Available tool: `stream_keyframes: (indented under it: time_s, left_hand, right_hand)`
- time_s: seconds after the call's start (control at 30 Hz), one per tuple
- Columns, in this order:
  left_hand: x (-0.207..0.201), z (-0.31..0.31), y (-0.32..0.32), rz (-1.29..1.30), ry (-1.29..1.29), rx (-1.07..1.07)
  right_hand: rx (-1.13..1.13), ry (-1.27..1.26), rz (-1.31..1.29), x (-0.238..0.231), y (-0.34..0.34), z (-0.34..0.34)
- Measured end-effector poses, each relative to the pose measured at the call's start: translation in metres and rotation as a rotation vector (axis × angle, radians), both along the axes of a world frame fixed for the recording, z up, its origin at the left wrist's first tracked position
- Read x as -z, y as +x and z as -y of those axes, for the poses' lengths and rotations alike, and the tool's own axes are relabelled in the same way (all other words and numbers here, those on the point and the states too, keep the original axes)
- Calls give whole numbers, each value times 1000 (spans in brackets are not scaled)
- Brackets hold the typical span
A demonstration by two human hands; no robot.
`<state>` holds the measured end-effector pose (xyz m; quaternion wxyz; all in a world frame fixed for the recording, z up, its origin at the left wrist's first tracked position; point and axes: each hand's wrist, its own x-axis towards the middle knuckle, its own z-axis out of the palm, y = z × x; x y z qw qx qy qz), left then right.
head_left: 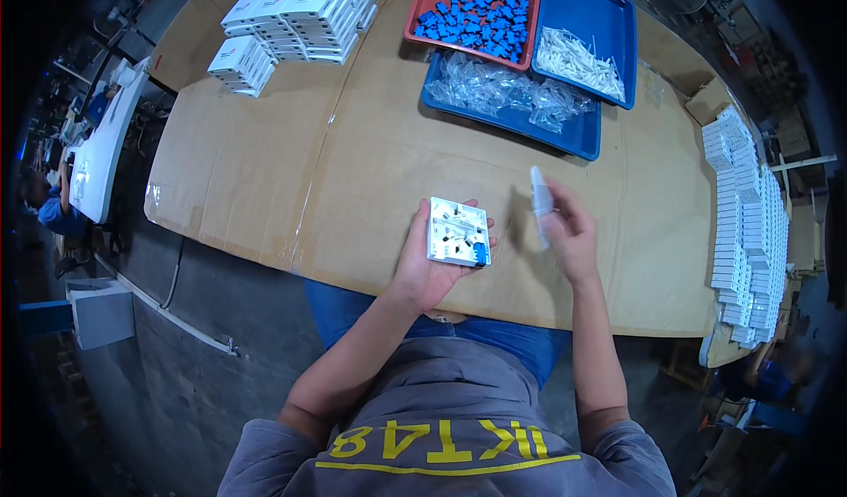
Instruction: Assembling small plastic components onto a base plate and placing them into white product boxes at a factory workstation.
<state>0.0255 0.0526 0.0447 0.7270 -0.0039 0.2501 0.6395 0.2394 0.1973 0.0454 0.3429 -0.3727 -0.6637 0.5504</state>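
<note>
My left hand (pixel 425 275) is closed round a shallow square white plastic box (pixel 448 239), held up over the near part of the table. Inside the box are small white and dark fittings, and a blue piece (pixel 480 254) sits in its near right corner. To the right, my right hand (pixel 573 237) grips a thin, pale, partly translucent piece (pixel 541 195) between thumb and fingers. The piece stands nearly upright and apart from the box; its exact kind is unclear.
A red tray (pixel 411 31) of blue connectors, a blue tray (pixel 628 52) of slim white parts and another blue tray (pixel 565 144) of clear bags stand at the back of the cardboard-covered table (pixel 353 171). White boxes (pixel 304 16) are stacked back left, more white units (pixel 750 224) far right.
</note>
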Motion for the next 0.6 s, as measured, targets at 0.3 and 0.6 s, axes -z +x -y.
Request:
stream_keyframes:
  time_s: [0.3,0.6]
  left_hand:
    - [-17,2,10,154,7,70]
    - [-19,-1,20,209,-69,77]
  right_hand:
    - [-88,-689,-782,-67,-24,0]
    - [-228,-513,-400,-54,-33,13]
